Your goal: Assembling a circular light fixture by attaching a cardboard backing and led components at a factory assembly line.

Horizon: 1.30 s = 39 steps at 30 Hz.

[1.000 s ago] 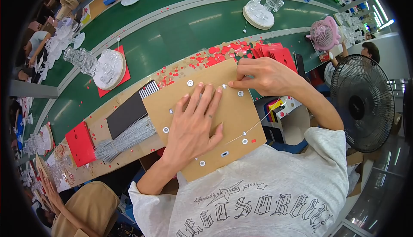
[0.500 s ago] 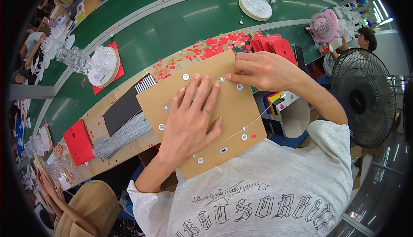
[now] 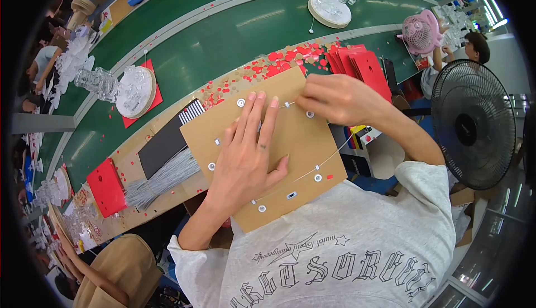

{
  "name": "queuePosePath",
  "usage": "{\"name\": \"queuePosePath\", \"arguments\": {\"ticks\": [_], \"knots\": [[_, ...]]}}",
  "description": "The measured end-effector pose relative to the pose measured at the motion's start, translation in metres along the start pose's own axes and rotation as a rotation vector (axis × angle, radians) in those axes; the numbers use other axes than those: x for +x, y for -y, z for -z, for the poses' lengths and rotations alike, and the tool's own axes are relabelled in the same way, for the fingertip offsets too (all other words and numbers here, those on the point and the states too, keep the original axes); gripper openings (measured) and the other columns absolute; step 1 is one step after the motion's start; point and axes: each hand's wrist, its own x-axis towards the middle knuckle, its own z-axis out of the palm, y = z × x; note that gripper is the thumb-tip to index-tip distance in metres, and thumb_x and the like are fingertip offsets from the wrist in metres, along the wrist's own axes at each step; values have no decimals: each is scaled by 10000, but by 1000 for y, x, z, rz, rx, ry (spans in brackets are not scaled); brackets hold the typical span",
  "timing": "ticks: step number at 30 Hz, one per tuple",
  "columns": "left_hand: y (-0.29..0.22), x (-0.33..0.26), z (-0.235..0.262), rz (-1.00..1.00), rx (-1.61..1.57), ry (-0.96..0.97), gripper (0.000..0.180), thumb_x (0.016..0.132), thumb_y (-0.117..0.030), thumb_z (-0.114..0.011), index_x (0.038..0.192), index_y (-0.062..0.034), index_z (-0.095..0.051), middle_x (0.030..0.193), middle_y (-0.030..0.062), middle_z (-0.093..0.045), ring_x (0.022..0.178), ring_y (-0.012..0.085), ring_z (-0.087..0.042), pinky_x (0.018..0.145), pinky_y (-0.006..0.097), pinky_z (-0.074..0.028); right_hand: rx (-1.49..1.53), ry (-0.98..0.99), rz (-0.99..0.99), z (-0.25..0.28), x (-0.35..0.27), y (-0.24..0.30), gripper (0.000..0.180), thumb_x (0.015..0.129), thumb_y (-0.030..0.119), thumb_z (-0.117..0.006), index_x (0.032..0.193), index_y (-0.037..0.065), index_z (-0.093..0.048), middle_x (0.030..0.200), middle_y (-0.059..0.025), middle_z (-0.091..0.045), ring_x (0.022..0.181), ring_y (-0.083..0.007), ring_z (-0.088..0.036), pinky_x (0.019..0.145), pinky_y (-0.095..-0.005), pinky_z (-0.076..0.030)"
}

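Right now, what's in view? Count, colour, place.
Flat square board: one, tan, centre.
Thin cord: one, white, along board.
Round ringed fittings: at least five, white, on board.
Flat rectangular stacks: two, red, left and upper right.
Flat rectangular sheet: one, black, left of board.
Wire-like bundle: one, grey, beside that sheet.
Small flat discs: many, red and tan, beyond board.
Clear plastic figures: several, colourless, on pale round bases.
Long flat worktop: one, green, beyond board.
Round caged fans: two, black and pink, right.
Co-workers: several, varied clothes, outer edges.
Left hand: one, bare, flat on board.
Right hand: one, bare, fingers closed at the cord.
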Motion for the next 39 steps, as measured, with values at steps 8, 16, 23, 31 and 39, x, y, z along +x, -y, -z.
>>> {"name": "queuePosePath", "arguments": {"ticks": [8,16,23,31,39], "knots": [[5,32,1,-58,150,-21,642,803,-164,-758,1354,31,-492,1341,196,-512,1256,346,-504,993,421,-431,-195,-32,-13,-7,-4,16,264,713,104,-677,948,-15,-694,928,-75,-626,909,-204,-657,664,-297,-526],[17,73,-8,-317,259,4,139,735,-64,-672,841,25,-686,1027,114,-566,1053,252,-533,803,354,-466,-225,-226,-208,-27,-21,46,244,713,35,-766,953,-6,-746,887,-50,-666,807,-179,-672,595,-279,-506],[33,43,15,-322,171,-108,135,722,-13,-725,774,25,-606,1068,126,-616,1107,311,-620,920,439,-488,-115,-369,-329,-28,-18,45,202,720,41,-804,916,35,-757,807,-31,-660,644,-174,-641,488,-287,-479],[57,-5,-6,-58,-188,-470,98,806,36,-652,773,27,-560,1068,175,-647,1149,388,-619,969,493,-484,133,-378,-409,-21,11,21,190,714,55,-805,896,88,-765,844,-28,-677,773,-215,-670,626,-345,-549],[28,-5,-25,502,-1149,-577,814,882,-83,-573,1612,-47,-214,1491,170,-456,1375,263,-453,1166,379,-321,316,-312,-246,-40,15,15,237,734,14,-759,961,79,-774,854,-36,-679,756,-206,-673,650,-331,-558]]}}
